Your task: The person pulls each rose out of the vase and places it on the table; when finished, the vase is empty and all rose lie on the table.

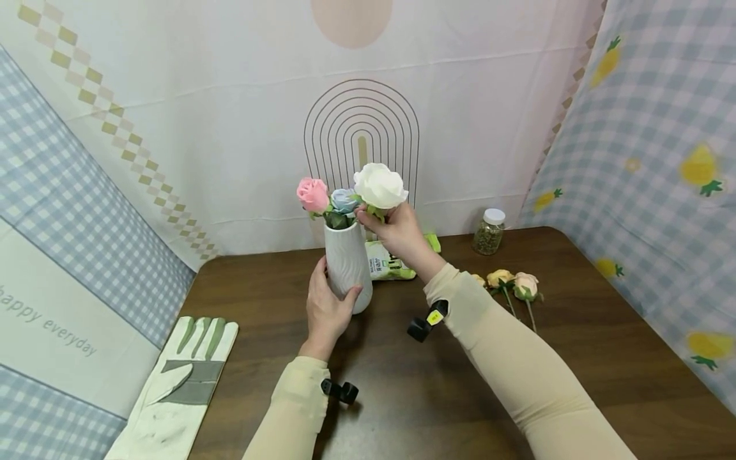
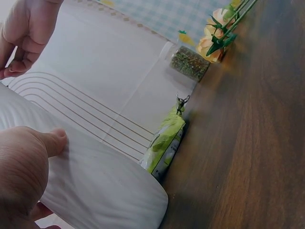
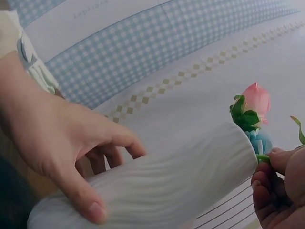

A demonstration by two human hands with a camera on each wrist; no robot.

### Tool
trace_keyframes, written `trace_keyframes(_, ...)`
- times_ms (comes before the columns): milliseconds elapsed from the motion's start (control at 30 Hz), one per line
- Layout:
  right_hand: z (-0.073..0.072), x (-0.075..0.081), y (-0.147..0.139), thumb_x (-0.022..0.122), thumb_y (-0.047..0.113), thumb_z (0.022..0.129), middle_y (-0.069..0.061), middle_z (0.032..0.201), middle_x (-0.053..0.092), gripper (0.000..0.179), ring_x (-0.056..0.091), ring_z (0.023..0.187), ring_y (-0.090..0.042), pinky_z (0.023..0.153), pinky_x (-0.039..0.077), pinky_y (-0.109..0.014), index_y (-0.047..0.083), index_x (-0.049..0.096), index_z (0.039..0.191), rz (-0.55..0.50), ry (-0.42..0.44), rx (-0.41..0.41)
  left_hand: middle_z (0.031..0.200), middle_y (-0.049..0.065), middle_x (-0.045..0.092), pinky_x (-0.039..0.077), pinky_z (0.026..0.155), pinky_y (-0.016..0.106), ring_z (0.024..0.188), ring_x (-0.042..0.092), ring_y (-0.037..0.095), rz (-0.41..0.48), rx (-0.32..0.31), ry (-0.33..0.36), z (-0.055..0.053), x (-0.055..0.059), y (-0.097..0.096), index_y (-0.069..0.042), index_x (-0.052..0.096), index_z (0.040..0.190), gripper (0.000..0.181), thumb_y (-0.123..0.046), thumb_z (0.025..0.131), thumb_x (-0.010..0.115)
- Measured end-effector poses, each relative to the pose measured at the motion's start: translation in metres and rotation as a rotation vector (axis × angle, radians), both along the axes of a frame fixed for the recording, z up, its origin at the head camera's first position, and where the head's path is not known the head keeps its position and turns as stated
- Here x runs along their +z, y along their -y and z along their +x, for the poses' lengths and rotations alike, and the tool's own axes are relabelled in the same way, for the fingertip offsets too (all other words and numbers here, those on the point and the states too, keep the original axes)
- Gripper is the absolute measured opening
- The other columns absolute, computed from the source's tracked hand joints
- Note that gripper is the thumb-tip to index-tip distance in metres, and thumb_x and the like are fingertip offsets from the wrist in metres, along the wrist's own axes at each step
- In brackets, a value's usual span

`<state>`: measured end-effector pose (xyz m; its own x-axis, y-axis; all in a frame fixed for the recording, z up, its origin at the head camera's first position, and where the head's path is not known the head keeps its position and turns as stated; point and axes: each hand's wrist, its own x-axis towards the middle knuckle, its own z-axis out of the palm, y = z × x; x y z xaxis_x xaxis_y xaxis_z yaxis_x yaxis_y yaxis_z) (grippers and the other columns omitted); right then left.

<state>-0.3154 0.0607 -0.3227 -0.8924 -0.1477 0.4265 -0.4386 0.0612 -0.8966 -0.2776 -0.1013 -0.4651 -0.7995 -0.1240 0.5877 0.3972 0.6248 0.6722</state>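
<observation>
Two hands: the right hand (image 1: 400, 231) pinches a green stem (image 3: 263, 157), apparently the white flower's (image 1: 379, 185), between thumb and fingers; the left hand (image 1: 331, 305) curves round the lower part of the vase (image 1: 347, 259), thumb on one side, fingers on the other.
Stem at the rim: the step looks like seating this stem in the vase; a light pinch close to the rim should give the best control, with the stem eased down along its own line rather than forced sideways.
Vase hold: firm, low pressure from the left hand should keep the tall body from tipping; squeezing harder would likely add little.
White flower: just above the right hand's fingertips, its petals clear of them; lifting by the bloom could loosen it.
Blue flower (image 1: 344, 200): just left of the right hand's fingertips, near enough to snag, so its leaves deserve care.
Pink flower (image 1: 312, 194): farther left, above the left hand, also in the vase.
Packet (image 1: 390, 263): behind the vase, beyond the right wrist.
Loose flowers (image 1: 526, 285): right of the right hand, partly hidden by the sleeve.
Jar (image 1: 489, 232): beyond them, farther from the right hand.
</observation>
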Motion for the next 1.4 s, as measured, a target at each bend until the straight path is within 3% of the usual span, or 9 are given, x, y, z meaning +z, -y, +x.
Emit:
trace_keyframes(133, 0.001, 0.005, 0.002, 0.064, 0.016, 0.093, -0.013, 0.096, 0.067, 0.024, 0.065, 0.084, -0.02, 0.076, 0.055, -0.033, -0.001, 0.061, 0.11, -0.064, 0.061, 0.017, 0.13, 0.013, 0.051, 0.045, 0.093, 0.046, 0.114, 0.053, 0.028, 0.0, 0.006, -0.005, 0.001, -0.001, 0.0, -0.007, 0.037, 0.142, 0.086, -0.028, 0.073, 0.084)
trace_keyframes(467, 0.004, 0.01, 0.004, 0.058, 0.013, 0.096, -0.014, 0.098, 0.068, 0.026, 0.067, 0.078, -0.016, 0.077, 0.055, -0.031, -0.008, 0.062, 0.111, -0.236, 0.14, 0.099, 0.131, 0.013, 0.05, 0.044, 0.095, 0.045, 0.116, 0.052, 0.027, -0.006, 0.001, 0.001, 0.0, 0.001, 0.0, -0.007, 0.036, 0.143, 0.086, -0.029, 0.075, 0.083)
trace_keyframes(633, 0.003, 0.018, 0.008, 0.056, 0.019, 0.097, -0.013, 0.094, 0.068, 0.027, 0.066, 0.076, -0.015, 0.075, 0.054, -0.029, -0.005, 0.061, 0.11, -0.268, 0.104, 0.105, 0.132, 0.013, 0.05, 0.044, 0.095, 0.044, 0.116, 0.052, 0.027, -0.008, 0.004, 0.01, -0.001, 0.0, -0.001, -0.007, 0.036, 0.143, 0.086, -0.029, 0.075, 0.083)
trace_keyframes(767, 0.005, 0.023, 0.006, 0.059, 0.012, 0.095, -0.007, 0.087, 0.067, 0.024, 0.063, 0.074, -0.014, 0.074, 0.053, -0.028, -0.007, 0.06, 0.11, -0.29, 0.082, 0.097, 0.132, 0.013, 0.05, 0.044, 0.095, 0.044, 0.116, 0.051, 0.027, -0.008, 0.007, 0.011, -0.001, 0.0, -0.001, -0.008, 0.036, 0.142, 0.086, -0.03, 0.074, 0.083)
trace_keyframes(900, 0.005, 0.019, 0.004, 0.067, 0.003, 0.089, -0.006, 0.09, 0.064, 0.019, 0.055, 0.077, -0.013, 0.07, 0.048, -0.024, -0.004, 0.064, 0.106, -0.221, 0.057, 0.071, 0.131, 0.013, 0.05, 0.044, 0.094, 0.045, 0.116, 0.052, 0.027, -0.004, 0.001, -0.009, -0.001, -0.001, 0.0, -0.007, 0.036, 0.142, 0.086, -0.03, 0.074, 0.084)
trace_keyframes(1067, 0.005, 0.016, 0.006, 0.069, 0.007, 0.088, -0.008, 0.098, 0.069, 0.01, 0.057, 0.083, -0.014, 0.069, 0.046, -0.024, -0.002, 0.067, 0.089, -0.07, 0.003, -0.009, 0.13, 0.013, 0.051, 0.045, 0.093, 0.045, 0.115, 0.053, 0.028, 0.001, 0.01, -0.012, 0.0, -0.002, 0.0, -0.007, 0.037, 0.142, 0.086, -0.029, 0.073, 0.084)
trace_keyframes(1267, 0.008, 0.015, 0.005, 0.071, 0.019, 0.088, -0.005, 0.093, 0.071, 0.016, 0.064, 0.083, -0.013, 0.069, 0.051, -0.025, 0.005, 0.074, 0.092, 0.095, -0.046, -0.148, 0.132, 0.013, 0.05, 0.045, 0.094, 0.045, 0.116, 0.052, 0.027, -0.009, 0.008, -0.009, 0.0, -0.002, 0.0, -0.008, 0.036, 0.142, 0.086, -0.029, 0.074, 0.084)
trace_keyframes(1400, 0.007, 0.013, 0.002, 0.074, 0.021, 0.086, -0.002, 0.089, 0.072, 0.013, 0.065, 0.08, -0.011, 0.066, 0.052, -0.025, 0.008, 0.076, 0.09, 0.176, -0.044, -0.189, 0.132, 0.013, 0.05, 0.045, 0.095, 0.045, 0.116, 0.052, 0.027, -0.013, -0.002, -0.011, 0.0, -0.001, 0.0, -0.007, 0.036, 0.142, 0.086, -0.029, 0.075, 0.083)
